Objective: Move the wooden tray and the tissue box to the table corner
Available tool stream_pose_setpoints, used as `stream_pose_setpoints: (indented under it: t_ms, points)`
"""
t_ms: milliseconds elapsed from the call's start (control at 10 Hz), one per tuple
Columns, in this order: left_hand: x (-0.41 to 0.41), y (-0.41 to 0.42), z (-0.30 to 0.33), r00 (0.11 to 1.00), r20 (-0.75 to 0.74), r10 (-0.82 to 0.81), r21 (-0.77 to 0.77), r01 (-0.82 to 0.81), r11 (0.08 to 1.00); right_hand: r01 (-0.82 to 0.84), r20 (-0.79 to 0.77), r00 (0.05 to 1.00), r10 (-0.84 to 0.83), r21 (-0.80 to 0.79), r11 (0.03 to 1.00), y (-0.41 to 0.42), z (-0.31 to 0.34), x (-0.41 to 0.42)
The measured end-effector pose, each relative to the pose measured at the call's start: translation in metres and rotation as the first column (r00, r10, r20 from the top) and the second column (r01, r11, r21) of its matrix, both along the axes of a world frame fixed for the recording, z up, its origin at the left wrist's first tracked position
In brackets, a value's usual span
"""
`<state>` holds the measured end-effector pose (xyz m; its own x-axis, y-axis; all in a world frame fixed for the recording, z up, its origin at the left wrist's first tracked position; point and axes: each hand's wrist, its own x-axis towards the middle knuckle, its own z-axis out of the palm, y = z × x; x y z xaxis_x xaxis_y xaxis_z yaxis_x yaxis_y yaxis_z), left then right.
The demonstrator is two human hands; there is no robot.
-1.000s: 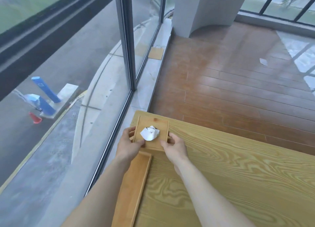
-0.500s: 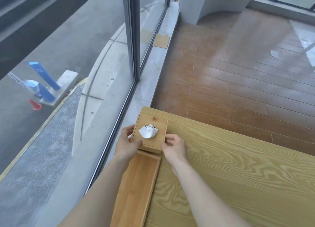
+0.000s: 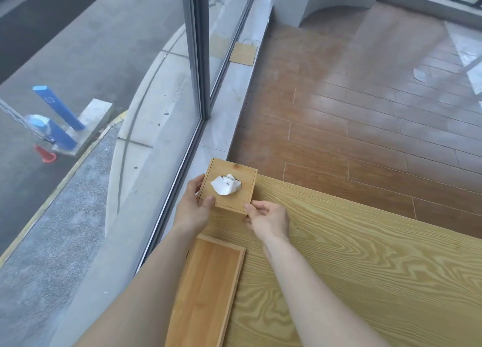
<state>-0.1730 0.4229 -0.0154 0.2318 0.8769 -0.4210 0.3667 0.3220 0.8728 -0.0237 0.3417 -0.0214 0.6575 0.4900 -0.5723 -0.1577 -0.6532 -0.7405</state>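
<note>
A square wooden tissue box with a white tissue sticking out of its top stands at the far left corner of the light wooden table. My left hand grips its left side, thumb on the lid. My right hand pinches its near right corner. A long shallow wooden tray lies lengthwise along the table's left edge, just behind the box toward me, under my left forearm. A small gap separates tray and box.
The table's left edge runs beside a floor-to-ceiling window with a grey frame post. Beyond the table's far edge lies brown plank floor. A paper bag lies on the sill.
Both hands have slid the tissue box farther toward the table's far left corner, away from the tray. The gap between box and tray has widened. The tray has stayed put.
</note>
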Motion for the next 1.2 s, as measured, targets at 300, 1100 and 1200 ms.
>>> stream_pose_setpoints:
  t_ms: [300,1100,1200]
  points:
    - [0.012,0.023,0.000,1.000,0.023,-0.006,0.009,0.005,1.000,0.024,0.003,1.000,-0.024,0.020,1.000,0.022,0.002,0.012]
    - [0.020,0.032,0.015,0.989,-0.138,-0.061,0.052,0.069,0.996,-0.187,0.249,0.942,0.224,-0.164,0.969,0.025,0.026,0.026]
    - [0.022,0.025,0.027,0.971,-0.230,-0.069,0.143,0.103,0.984,-0.282,0.282,0.906,0.316,-0.158,0.946,0.012,0.037,0.035]
